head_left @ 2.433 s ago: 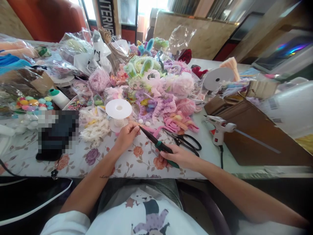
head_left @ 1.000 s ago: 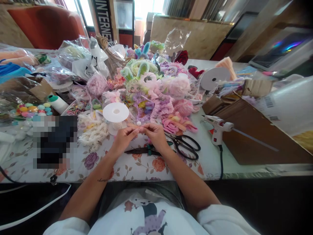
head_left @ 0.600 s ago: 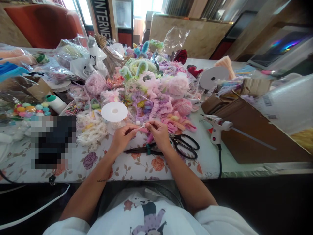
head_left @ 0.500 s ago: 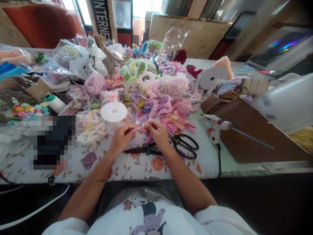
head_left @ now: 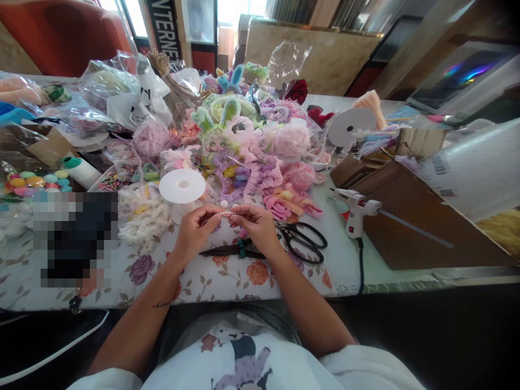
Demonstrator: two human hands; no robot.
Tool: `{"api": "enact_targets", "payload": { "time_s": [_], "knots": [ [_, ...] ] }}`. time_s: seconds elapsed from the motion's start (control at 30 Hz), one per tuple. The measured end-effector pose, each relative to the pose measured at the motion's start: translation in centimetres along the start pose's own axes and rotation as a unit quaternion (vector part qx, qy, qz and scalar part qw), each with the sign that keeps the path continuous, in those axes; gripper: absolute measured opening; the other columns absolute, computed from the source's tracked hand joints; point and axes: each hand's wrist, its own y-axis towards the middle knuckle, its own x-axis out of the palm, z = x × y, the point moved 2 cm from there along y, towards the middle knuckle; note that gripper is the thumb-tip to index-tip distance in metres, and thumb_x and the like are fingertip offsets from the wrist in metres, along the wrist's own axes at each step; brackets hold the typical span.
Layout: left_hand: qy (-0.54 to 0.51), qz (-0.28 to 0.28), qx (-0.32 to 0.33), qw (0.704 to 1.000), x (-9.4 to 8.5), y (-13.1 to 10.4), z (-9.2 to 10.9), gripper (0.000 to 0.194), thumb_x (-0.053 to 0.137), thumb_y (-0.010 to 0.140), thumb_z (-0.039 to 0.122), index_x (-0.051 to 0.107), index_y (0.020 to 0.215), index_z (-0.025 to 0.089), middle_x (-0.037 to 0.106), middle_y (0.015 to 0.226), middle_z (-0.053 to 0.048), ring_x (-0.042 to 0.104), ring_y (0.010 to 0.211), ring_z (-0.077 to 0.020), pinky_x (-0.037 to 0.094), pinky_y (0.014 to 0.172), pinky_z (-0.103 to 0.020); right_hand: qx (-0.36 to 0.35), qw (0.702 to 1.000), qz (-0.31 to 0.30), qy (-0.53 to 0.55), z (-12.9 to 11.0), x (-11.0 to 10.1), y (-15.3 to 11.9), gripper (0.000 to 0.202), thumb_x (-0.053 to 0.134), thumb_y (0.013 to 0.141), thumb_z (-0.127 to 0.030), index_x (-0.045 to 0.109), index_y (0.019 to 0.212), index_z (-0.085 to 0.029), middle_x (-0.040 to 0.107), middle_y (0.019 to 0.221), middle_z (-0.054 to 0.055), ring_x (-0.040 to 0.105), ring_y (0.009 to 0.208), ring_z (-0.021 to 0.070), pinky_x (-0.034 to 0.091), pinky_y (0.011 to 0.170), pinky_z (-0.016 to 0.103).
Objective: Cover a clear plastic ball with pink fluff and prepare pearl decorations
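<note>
A short strand of small pearl-like beads [head_left: 226, 213] stretches between my two hands above the floral cloth. My left hand [head_left: 195, 230] pinches its left end, and my right hand [head_left: 260, 227] pinches the right end. Just behind my left hand stands a white spool [head_left: 182, 187] with more bead string wound below its top disc. A small white ball [head_left: 224, 204] lies beyond the strand. Under my right wrist are pliers [head_left: 221, 251] with dark jaws, partly covered by the arm. Black-handled scissors [head_left: 304, 242] lie to the right of that hand.
A white glue gun [head_left: 355, 211] with a glue stick rests right, against a brown cardboard box [head_left: 430, 216]. Piled yarn and ruffled trim [head_left: 260, 168] fill the back, around a doll [head_left: 215, 142]. Cream fluffy yarn [head_left: 144, 216] and a thread cone [head_left: 81, 172] are at left.
Both hands have drawn level and show more of the bead strand between them. The whole view has shifted slightly, so the table's things appear a little further left.
</note>
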Motion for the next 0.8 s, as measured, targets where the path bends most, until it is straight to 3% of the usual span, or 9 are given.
{"api": "enact_targets", "payload": {
  "time_s": [0.1,0.37,0.8],
  "knots": [
    [0.007,-0.003,0.013,1.0,0.1,-0.06,0.24,0.016,0.063,0.085,0.031,0.073,0.084,0.018,0.071,0.076,-0.001,0.06,0.06,-0.0103,0.047,0.052,-0.019,-0.03,0.999,0.005,-0.024,0.1,0.05,-0.07,0.023,0.081,0.068,-0.036,0.074,0.082,-0.019,0.072,0.071,0.001,0.067,0.063,0.0139,0.059,0.064,0.029],
    [0.032,0.0,0.038,0.999,0.3,-0.22,0.55,0.014,0.062,0.086,0.029,0.072,0.084,0.019,0.074,0.088,-0.003,0.066,0.073,-0.013,0.052,0.065,-0.021,-0.069,0.992,0.044,-0.096,0.35,-0.09,-0.27,0.014,0.074,0.075,-0.033,0.075,0.079,-0.019,0.072,0.069,0.002,0.068,0.062,0.0155,0.058,0.061,0.028],
    [0.053,-0.003,0.033,0.998,0.39,-0.4,0.45,0.015,0.063,0.086,0.031,0.071,0.085,0.019,0.075,0.09,-0.004,0.068,0.077,-0.0152,0.054,0.069,-0.024,-0.07,0.989,0.022,-0.127,0.04,0.19,-0.64,0.019,0.072,0.078,-0.037,0.074,0.084,-0.019,0.072,0.074,0.003,0.068,0.065,0.0159,0.057,0.059,0.027]
  ]
}}
